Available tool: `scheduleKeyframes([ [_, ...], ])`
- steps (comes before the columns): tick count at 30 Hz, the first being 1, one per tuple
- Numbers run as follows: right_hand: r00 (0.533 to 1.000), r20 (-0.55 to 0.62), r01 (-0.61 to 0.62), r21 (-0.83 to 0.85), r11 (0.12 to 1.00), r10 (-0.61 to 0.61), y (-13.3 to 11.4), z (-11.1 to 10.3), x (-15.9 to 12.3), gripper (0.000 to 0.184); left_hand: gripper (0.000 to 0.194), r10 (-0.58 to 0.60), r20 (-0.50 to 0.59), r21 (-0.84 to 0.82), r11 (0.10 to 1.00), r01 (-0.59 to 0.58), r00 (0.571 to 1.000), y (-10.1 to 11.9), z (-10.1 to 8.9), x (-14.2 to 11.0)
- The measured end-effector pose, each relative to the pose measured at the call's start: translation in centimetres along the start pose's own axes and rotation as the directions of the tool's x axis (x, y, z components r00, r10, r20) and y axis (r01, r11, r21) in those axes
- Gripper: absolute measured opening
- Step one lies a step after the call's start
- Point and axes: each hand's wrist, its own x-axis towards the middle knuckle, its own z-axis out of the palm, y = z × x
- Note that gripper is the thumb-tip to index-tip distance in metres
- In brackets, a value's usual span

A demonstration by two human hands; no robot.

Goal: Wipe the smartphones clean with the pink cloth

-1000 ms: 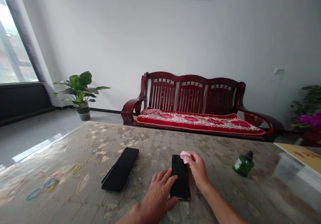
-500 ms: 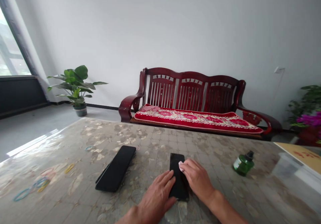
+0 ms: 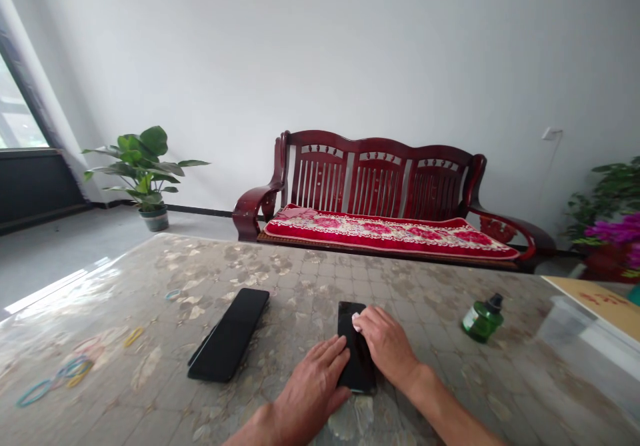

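A black smartphone (image 3: 357, 361) lies flat on the patterned tablecloth, screen up, between my hands. My left hand (image 3: 316, 381) rests along its left side, fingers stretched out and touching its edge, thumb near the bottom corner. My right hand (image 3: 389, 341) pinches a small wad of white tissue (image 3: 356, 321) and presses it onto the upper part of the screen. Most of the tissue is hidden by the fingers. Left of my hands lies a larger black phone-like slab (image 3: 233, 334), with a thin dark edge showing beneath it.
Right of my hands stands a green bottle (image 3: 483, 319) with a black top. A clear plastic box (image 3: 575, 326) and a tan board (image 3: 600, 303) sit at the right. Rubber bands (image 3: 75, 369) lie at left. Beyond the table (image 3: 280, 266) is a red wooden bench (image 3: 380, 173).
My right hand has slid slightly up and left over the phone's screen with the tissue. My left hand stays against the phone's side. The whole view has shifted a little.
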Motion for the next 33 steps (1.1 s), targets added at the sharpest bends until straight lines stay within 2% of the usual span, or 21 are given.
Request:
scheduleKeyframes([
  [9, 0.999, -0.002, -0.052, -0.003, 0.999, 0.052, 0.7, 0.6, 2.4, 0.023, 0.055, 0.015, -0.032, -0.052, 0.999, -0.017, 0.999, -0.8, 0.9, 0.0],
  [17, 0.999, 0.027, 0.032, 0.005, 0.999, -0.032, -0.6, -0.2, 0.6, 0.02, 0.054, 0.005, 0.007, -0.02, 1.0, -0.005, 1.0, -0.3, 0.3, 0.1],
  [25, 0.996, 0.039, -0.074, -0.04, 0.996, 0.076, 0.3, 0.8, 3.2, 0.024, 0.053, 0.028, -0.038, -0.071, 0.997, -0.031, 0.999, -0.7, 0.7, -0.1],
  [33, 0.997, 0.068, 0.019, -0.008, 1.0, -0.018, -1.4, -0.3, 1.5, 0.022, 0.055, 0.006, -0.025, -0.099, 0.995, -0.008, 1.0, -0.2, 0.1, -0.1],
])
